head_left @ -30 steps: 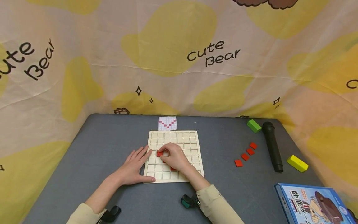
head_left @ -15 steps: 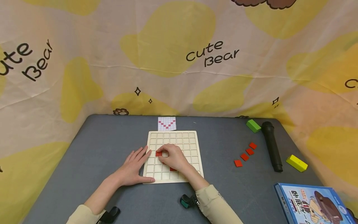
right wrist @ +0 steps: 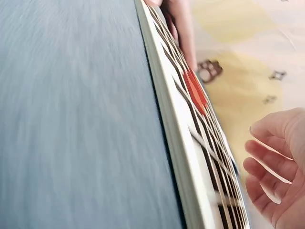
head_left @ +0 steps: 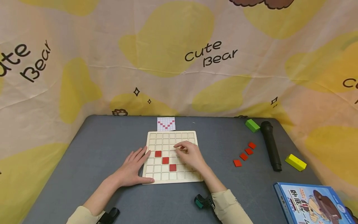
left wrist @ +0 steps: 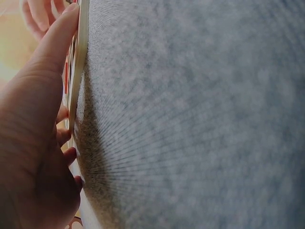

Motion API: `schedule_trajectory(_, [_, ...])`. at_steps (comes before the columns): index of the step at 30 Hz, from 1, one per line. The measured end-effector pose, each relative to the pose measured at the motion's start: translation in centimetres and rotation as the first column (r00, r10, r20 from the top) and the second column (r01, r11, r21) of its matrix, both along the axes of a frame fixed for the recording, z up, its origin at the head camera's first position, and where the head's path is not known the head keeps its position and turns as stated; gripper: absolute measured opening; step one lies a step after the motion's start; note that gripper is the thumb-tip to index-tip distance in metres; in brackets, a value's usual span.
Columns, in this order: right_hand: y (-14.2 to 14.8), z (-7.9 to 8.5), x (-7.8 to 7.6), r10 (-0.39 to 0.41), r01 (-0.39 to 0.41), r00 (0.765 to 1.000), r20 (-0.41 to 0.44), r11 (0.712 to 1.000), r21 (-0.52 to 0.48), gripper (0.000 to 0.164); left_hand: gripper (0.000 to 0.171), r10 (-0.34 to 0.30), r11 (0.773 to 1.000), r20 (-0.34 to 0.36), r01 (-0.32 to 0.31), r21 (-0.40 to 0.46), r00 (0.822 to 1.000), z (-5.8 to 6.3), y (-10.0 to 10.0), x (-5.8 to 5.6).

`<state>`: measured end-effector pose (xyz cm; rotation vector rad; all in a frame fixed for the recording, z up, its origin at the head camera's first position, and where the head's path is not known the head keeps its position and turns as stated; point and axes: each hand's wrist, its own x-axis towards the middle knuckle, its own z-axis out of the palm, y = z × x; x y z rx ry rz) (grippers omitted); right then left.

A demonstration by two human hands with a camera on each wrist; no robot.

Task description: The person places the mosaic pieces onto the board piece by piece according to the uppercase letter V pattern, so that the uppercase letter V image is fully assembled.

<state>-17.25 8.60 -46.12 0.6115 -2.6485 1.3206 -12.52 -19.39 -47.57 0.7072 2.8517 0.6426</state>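
Observation:
A cream grid board lies on the grey table, with three red square tiles set in its cells in a diagonal: an upper tile, a middle tile and a lower tile. My left hand rests along the board's left side, fingers spread and thumb at the near left corner. Over the right half of the board hovers my right hand, its fingers loosely bent and nothing between them. In the right wrist view that hand is apart from the board's surface.
Behind the board lies a small pattern card with a pink V of squares. To the right are several loose red tiles, a green block, a black microphone, a yellow block and a blue box.
My right hand has let go of the upper red tile, which stays in its cell, and has moved right across the board. The left hand keeps its place.

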Motion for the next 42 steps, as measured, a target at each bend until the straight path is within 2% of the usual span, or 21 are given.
schedule_trajectory(9, [5.2, -0.5, -0.3, -0.137, 0.137, 0.99, -0.025, 0.991, -0.005, 0.014, 0.113, -0.001, 1.0, 0.0, 0.001, -0.003, 1.0, 0.1, 0.0, -0.1])
schedule_trajectory(15, [8.6, -0.7, -0.1, -0.218, 0.218, 0.976, 0.004, 0.976, 0.009, 0.014, 0.114, -0.003, 1.0, 0.0, 0.003, 0.001, 1.0, 0.0, 0.0, 0.0])
schedule_trajectory(22, [12.8, -0.6, 0.4, -0.356, 0.354, 0.934, 0.022, 0.934, 0.048, 0.016, 0.114, -0.003, 1.0, 0.0, 0.003, 0.005, 1.0, -0.2, 0.0, 0.0])
schedule_trajectory(30, [17.6, -0.3, 1.6, -0.498, 0.494, 0.867, -0.006, 0.86, 0.128, 0.018, 0.112, -0.002, 1.0, 0.003, 0.002, 0.012, 1.0, 0.0, 0.0, 0.1])
schedule_trajectory(35, [19.9, -0.2, 2.5, -0.547, 0.53, 0.837, 0.03, 0.823, 0.205, 0.023, 0.113, -0.003, 1.0, 0.0, 0.003, 0.009, 1.0, -0.1, 0.1, 0.0])
schedule_trajectory(38, [21.0, -0.1, 3.0, -0.546, 0.521, 0.837, 0.042, 0.817, 0.247, 0.027, 0.114, 0.0, 1.0, -0.002, 0.0, 0.006, 1.0, -0.2, 0.1, 0.0])
schedule_trajectory(42, [21.8, 0.1, 3.4, -0.532, 0.492, 0.843, 0.083, 0.823, 0.282, 0.029, 0.114, 0.006, 1.0, -0.003, -0.006, 0.005, 1.0, -0.3, 0.1, 0.0])
